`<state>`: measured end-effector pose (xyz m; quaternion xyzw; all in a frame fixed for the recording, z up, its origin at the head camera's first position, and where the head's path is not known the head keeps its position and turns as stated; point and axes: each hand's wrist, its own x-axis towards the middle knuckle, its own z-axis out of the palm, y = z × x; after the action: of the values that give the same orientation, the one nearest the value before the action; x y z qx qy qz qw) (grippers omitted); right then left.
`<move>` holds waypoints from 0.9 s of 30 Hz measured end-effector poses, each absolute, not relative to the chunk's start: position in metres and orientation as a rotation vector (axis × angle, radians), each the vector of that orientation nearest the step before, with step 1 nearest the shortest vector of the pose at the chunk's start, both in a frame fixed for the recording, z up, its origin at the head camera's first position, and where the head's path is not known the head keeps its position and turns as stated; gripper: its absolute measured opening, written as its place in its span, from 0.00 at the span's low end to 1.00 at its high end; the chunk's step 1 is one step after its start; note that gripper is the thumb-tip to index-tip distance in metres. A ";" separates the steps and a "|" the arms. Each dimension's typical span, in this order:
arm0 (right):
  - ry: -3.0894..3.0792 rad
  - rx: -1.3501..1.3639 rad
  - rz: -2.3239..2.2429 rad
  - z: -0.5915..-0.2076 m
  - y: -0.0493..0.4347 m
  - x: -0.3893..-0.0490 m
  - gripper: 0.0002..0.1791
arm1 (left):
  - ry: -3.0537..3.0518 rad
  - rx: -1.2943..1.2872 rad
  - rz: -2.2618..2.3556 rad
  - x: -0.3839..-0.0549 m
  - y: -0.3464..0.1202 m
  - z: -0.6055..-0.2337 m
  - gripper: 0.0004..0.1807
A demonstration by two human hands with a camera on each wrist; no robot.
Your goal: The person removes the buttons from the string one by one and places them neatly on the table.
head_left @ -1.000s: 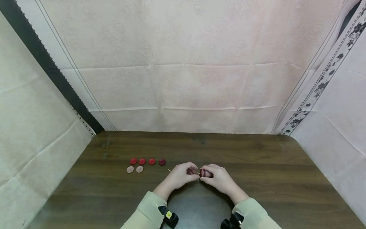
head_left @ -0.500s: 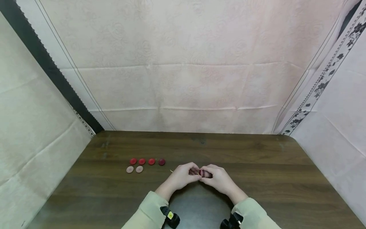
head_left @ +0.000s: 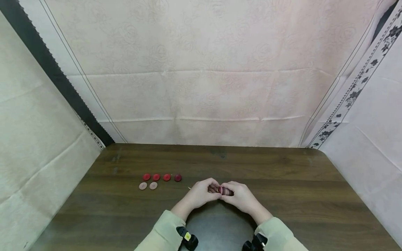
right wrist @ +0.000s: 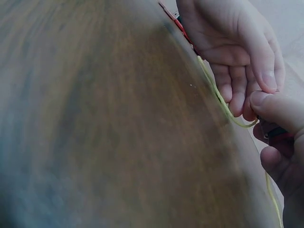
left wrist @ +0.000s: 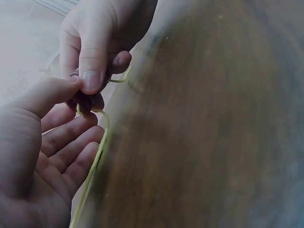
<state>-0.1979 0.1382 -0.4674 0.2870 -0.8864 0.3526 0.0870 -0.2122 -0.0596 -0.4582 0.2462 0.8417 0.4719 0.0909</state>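
A stack of dark red, pink and striped buttons (head_left: 226, 191) lies sideways in my right hand (head_left: 237, 193), held between thumb and fingers. Facing it, my left hand (head_left: 202, 191) pinches the stack's left end with thumb and index finger, and the thumbs of both hands nearly meet. A yellow cord (left wrist: 99, 154) comes from that end and hangs in a loop past the loosely bent other fingers of the left hand. Its other end sticks out beyond the right hand in the left wrist view. Fingers hide most of the buttons in both wrist views.
Left of the hands, a row of red buttons (head_left: 156, 177) ends in a dark red button (head_left: 177, 177) on the brown wooden table (head_left: 282, 195). Two pale pink buttons (head_left: 148, 185) sit just below. Patterned pale cloth (head_left: 201, 97) hangs behind the table and at both sides.
My left hand has shifted slightly right until its fingertips meet the right hand's at the stack. The cord visible between the hands is now covered. The right hand has barely moved.
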 end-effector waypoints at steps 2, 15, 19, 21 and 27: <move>-2.637 0.855 1.056 -0.468 0.138 -0.198 0.11 | 2.496 0.733 1.414 -0.212 -0.059 -0.458 0.11; -2.653 0.812 1.099 -0.465 0.140 -0.196 0.09 | 2.498 0.735 1.438 -0.212 -0.063 -0.457 0.10; -2.647 0.826 1.122 -0.465 0.138 -0.197 0.08 | 2.511 0.737 1.441 -0.212 -0.063 -0.456 0.10; -2.644 0.827 1.118 -0.466 0.138 -0.198 0.07 | 2.513 0.736 1.453 -0.212 -0.063 -0.456 0.10; -2.665 0.810 1.110 -0.465 0.140 -0.197 0.07 | 2.525 0.692 1.476 -0.213 -0.068 -0.457 0.10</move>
<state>-0.1969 0.1396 -0.4654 0.2694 -0.8865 0.3693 0.0715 -0.2128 -0.0682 -0.4567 0.2297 0.8383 0.4899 0.0679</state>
